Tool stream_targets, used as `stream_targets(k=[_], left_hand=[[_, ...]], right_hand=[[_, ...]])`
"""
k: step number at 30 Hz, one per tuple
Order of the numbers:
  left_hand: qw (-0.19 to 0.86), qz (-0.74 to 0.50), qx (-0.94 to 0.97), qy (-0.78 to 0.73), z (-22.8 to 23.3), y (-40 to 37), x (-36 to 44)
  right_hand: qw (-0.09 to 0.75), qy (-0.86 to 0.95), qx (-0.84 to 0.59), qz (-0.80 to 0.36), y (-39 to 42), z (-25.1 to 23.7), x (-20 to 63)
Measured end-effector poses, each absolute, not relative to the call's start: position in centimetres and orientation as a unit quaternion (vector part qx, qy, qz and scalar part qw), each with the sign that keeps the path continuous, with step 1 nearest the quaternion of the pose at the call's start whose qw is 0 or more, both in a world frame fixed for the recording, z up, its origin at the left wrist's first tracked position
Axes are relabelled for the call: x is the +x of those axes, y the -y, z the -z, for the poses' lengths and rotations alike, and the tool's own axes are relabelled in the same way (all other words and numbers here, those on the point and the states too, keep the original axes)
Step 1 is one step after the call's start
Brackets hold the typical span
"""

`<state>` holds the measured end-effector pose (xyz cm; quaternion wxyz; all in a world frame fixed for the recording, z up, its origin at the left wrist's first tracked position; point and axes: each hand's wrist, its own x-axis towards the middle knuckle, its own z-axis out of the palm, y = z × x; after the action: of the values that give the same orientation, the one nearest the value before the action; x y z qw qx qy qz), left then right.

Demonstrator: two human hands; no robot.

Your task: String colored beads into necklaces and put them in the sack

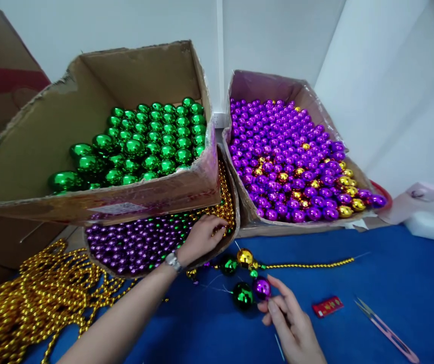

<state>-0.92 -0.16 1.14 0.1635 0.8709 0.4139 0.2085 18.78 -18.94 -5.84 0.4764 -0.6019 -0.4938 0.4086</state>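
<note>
At five o'clock, large balls [243,296] look strung, a thread end [361,255] left loose; right hand [291,316] clamps the purple ball [261,287]; left hand [205,235], apart at six, meets gold beads [224,192], hold unclear.

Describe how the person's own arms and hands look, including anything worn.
The left hand is bare, with a silver-coloured metal watch at the wrist; no sleeve shows on the left forearm. The right hand is also ungloved; its forearm is out of frame.
</note>
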Motion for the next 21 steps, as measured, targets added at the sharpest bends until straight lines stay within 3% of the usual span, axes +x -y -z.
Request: stream_targets(k=[2,5,7,16,21], left_hand=[[0.286,-0.281,0.809,-0.429,-1.2,1.4,-0.9],[0.588,-0.388,0.585,-0.401,-1.3,3.3,-0.8],[0.7,-0.404,0.457,-0.37,-1.4,4.2,-0.7],[0.754,-0.42,0.364,-0.349,-1.0,5.4,-0.3],[0.747,-0.421,0.371,-0.357,-0.9,5.6,-0.2]], right_hand=[[0.479,0.493,-0.6,-0.408,18.8,5.8,18.7],[0.494,0.495,-0.593,-0.399,18.7,5.7,18.3],[0.497,0.497,-0.59,-0.396,18.7,5.7,18.2],[0.453,0.517,-0.589,-0.425,19.1,5.6,18.4],[0.474,0.508,-0.594,-0.406,19.0,5.6,18.3]])
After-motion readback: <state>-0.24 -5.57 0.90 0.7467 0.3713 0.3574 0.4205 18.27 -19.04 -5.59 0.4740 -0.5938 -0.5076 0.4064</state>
